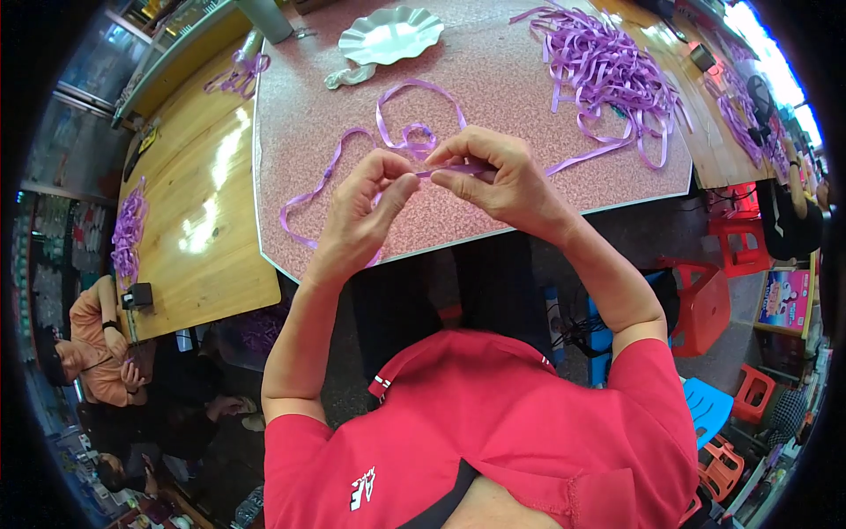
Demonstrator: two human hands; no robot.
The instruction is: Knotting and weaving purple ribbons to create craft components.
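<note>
A narrow purple ribbon (454, 168) is stretched between my two hands just above the near part of the pink speckled table. My left hand (366, 207) pinches it between thumb and forefinger. My right hand (493, 174) holds the same ribbon a short way to the right, fingers closed on it. Loose ribbon loops lie on the table beyond and left of my hands, with a small darker purple spot on the left loop. From my right hand, a length runs right toward a big heap of purple ribbon (608, 66).
A white scalloped dish (390, 35) stands at the far side, beside a crumpled pale wrapper (350, 77). Wooden tables (198, 194) flank mine, carrying more purple ribbon (129, 225). Red stools (703, 304) and a blue stool (705, 410) stand at right. Other people sit at left and right.
</note>
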